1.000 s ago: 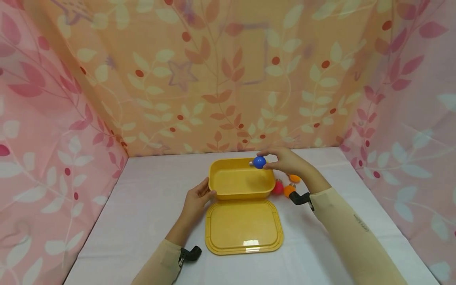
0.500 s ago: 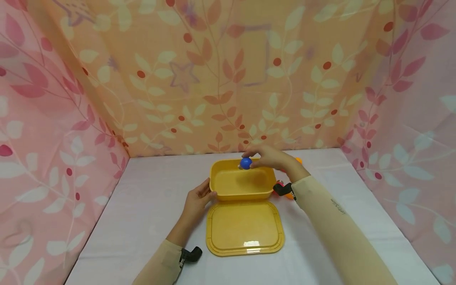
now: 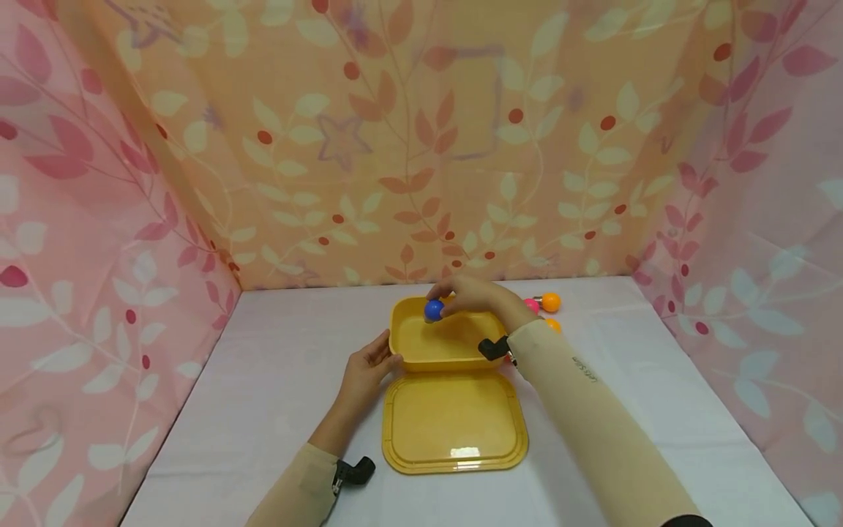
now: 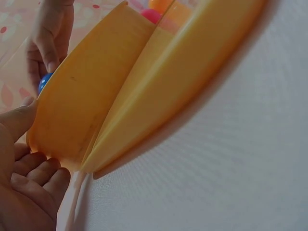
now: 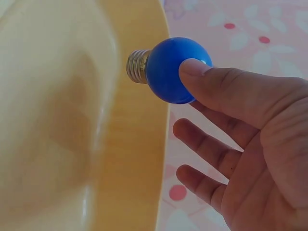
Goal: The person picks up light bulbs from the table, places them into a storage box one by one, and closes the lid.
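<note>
A blue round light bulb [image 3: 434, 311] with a metal screw base is pinched between the thumb and fingers of my right hand [image 3: 467, 294]. That hand is above the left part of an open yellow plastic box [image 3: 448, 364]. Up close in the right wrist view, the bulb [image 5: 173, 72] has its base pointing at the box; two fingers stand apart from it. My left hand [image 3: 361, 373] holds the box at its left front corner. In the left wrist view its thumb [image 4: 21, 118] touches the rim and its fingers curl against the wall.
A flat yellow lid [image 3: 454, 421] lies right in front of the box. To the right, partly behind the right forearm, lie a pink bulb [image 3: 530, 306], an orange bulb [image 3: 551, 302] and another orange one [image 3: 553, 325]. Patterned cloth [image 3: 421, 146] walls the white table at back and sides.
My right hand has carried the blue bulb leftward over the box and slightly lower. Bulbs at the right have come out from behind the arm. The left hand stays at the box corner.
</note>
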`<state>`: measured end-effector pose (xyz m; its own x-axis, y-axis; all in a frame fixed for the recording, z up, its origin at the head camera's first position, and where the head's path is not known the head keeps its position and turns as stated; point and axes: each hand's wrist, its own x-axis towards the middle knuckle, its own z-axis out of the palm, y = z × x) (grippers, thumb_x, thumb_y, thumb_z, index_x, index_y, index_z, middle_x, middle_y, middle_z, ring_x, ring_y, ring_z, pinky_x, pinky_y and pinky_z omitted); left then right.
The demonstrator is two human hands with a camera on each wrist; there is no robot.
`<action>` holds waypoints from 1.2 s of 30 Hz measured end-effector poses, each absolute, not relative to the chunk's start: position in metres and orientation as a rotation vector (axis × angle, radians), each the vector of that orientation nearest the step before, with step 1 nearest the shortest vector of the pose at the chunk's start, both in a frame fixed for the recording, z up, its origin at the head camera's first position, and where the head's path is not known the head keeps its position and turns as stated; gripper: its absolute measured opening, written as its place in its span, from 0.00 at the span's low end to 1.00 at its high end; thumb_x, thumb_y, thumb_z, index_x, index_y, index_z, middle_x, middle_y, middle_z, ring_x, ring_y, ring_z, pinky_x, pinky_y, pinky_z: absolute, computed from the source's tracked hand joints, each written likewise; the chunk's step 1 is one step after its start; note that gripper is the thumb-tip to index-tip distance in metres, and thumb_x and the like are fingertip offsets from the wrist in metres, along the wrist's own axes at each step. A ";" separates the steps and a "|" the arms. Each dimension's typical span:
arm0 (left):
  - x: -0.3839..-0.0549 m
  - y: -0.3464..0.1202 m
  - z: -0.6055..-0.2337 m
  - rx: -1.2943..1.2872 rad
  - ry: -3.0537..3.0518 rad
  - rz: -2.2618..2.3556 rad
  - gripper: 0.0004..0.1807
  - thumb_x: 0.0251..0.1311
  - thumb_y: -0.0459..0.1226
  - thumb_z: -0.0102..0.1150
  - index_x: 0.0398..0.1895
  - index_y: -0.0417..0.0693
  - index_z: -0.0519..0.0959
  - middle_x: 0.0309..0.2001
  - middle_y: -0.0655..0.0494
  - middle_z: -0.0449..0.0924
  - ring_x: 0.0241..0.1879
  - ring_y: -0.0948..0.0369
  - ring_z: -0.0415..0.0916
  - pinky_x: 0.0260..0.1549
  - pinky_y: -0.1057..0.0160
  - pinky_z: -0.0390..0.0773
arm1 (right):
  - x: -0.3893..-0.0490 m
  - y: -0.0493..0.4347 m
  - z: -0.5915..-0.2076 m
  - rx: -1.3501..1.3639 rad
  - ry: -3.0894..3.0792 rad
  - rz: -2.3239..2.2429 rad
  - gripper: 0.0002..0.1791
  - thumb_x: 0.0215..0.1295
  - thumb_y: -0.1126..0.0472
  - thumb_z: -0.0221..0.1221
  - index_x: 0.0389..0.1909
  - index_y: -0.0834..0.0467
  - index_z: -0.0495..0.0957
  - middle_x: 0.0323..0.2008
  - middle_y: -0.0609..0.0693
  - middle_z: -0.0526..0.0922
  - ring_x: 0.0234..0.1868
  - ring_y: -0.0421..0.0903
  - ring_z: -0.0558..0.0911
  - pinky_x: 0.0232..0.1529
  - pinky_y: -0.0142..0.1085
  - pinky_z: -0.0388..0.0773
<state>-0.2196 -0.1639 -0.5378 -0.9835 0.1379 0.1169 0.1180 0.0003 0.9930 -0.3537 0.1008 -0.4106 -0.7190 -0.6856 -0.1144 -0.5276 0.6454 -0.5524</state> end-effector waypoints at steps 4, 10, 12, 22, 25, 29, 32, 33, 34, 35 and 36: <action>-0.219 -0.163 -0.539 0.264 2.229 2.186 0.36 0.69 0.35 0.64 0.78 0.45 0.62 0.76 0.45 0.64 0.74 0.51 0.66 0.62 0.71 0.75 | -0.355 0.088 -0.417 -0.970 2.529 -0.713 0.20 0.66 0.57 0.69 0.59 0.49 0.84 0.57 0.46 0.84 0.64 0.54 0.78 0.69 0.48 0.74; -0.223 -0.164 -0.542 0.263 2.243 2.169 0.35 0.70 0.34 0.64 0.78 0.47 0.63 0.76 0.46 0.65 0.73 0.51 0.66 0.62 0.71 0.75 | -0.357 0.073 -0.424 -0.962 2.499 -0.703 0.20 0.65 0.59 0.70 0.58 0.52 0.84 0.56 0.47 0.84 0.62 0.54 0.79 0.68 0.47 0.76; -0.224 -0.165 -0.542 0.263 2.243 2.165 0.36 0.70 0.35 0.63 0.78 0.47 0.63 0.76 0.46 0.64 0.74 0.51 0.66 0.62 0.71 0.75 | -0.358 0.069 -0.425 -0.978 2.497 -0.690 0.20 0.65 0.59 0.70 0.58 0.51 0.84 0.56 0.46 0.84 0.61 0.52 0.79 0.68 0.45 0.77; -0.222 -0.164 -0.542 0.257 2.226 2.186 0.37 0.68 0.38 0.66 0.78 0.46 0.64 0.74 0.48 0.68 0.71 0.56 0.69 0.61 0.69 0.76 | -0.364 0.056 -0.441 -1.004 2.429 -0.673 0.20 0.65 0.61 0.69 0.58 0.53 0.84 0.56 0.47 0.84 0.57 0.48 0.80 0.67 0.43 0.77; -0.222 -0.164 -0.543 0.261 2.227 2.192 0.36 0.69 0.35 0.65 0.78 0.45 0.64 0.74 0.47 0.68 0.71 0.54 0.69 0.61 0.70 0.76 | -0.363 0.053 -0.444 -1.000 2.414 -0.680 0.20 0.66 0.64 0.68 0.59 0.54 0.84 0.56 0.48 0.85 0.58 0.48 0.81 0.67 0.43 0.78; -0.222 -0.164 -0.544 0.277 2.232 2.199 0.36 0.68 0.35 0.65 0.78 0.44 0.64 0.74 0.46 0.67 0.72 0.52 0.68 0.61 0.70 0.76 | -0.361 0.048 -0.444 -0.992 2.411 -0.696 0.20 0.66 0.66 0.67 0.58 0.54 0.84 0.55 0.48 0.86 0.57 0.47 0.82 0.65 0.42 0.80; -0.223 -0.165 -0.545 0.287 2.239 2.196 0.37 0.68 0.36 0.66 0.78 0.45 0.63 0.75 0.46 0.66 0.72 0.51 0.67 0.61 0.70 0.76 | -0.361 0.046 -0.444 -0.987 2.432 -0.690 0.20 0.65 0.67 0.67 0.58 0.53 0.84 0.54 0.48 0.87 0.56 0.47 0.83 0.63 0.42 0.81; -0.223 -0.165 -0.545 0.289 2.235 2.198 0.37 0.68 0.36 0.66 0.78 0.45 0.64 0.75 0.46 0.66 0.72 0.51 0.67 0.61 0.70 0.76 | -0.361 0.045 -0.444 -0.983 2.440 -0.688 0.20 0.65 0.67 0.67 0.58 0.53 0.84 0.54 0.48 0.87 0.56 0.48 0.83 0.63 0.42 0.81; -0.223 -0.165 -0.545 0.286 2.234 2.197 0.37 0.68 0.37 0.66 0.78 0.45 0.63 0.75 0.46 0.66 0.73 0.51 0.67 0.61 0.70 0.76 | -0.361 0.045 -0.444 -0.983 2.449 -0.684 0.21 0.65 0.68 0.67 0.58 0.54 0.84 0.55 0.48 0.87 0.56 0.49 0.83 0.63 0.42 0.81; -0.223 -0.164 -0.545 0.284 2.232 2.197 0.37 0.68 0.37 0.66 0.78 0.46 0.64 0.75 0.46 0.66 0.73 0.51 0.67 0.61 0.70 0.76 | -0.362 0.045 -0.444 -0.977 2.456 -0.681 0.21 0.65 0.67 0.67 0.58 0.54 0.84 0.55 0.48 0.86 0.57 0.50 0.83 0.63 0.42 0.81; -0.223 -0.164 -0.546 0.280 2.227 2.198 0.37 0.68 0.37 0.66 0.78 0.46 0.63 0.75 0.46 0.66 0.73 0.52 0.67 0.61 0.70 0.76 | -0.362 0.045 -0.444 -0.976 2.463 -0.676 0.21 0.65 0.67 0.68 0.59 0.55 0.84 0.55 0.49 0.86 0.57 0.51 0.82 0.63 0.43 0.81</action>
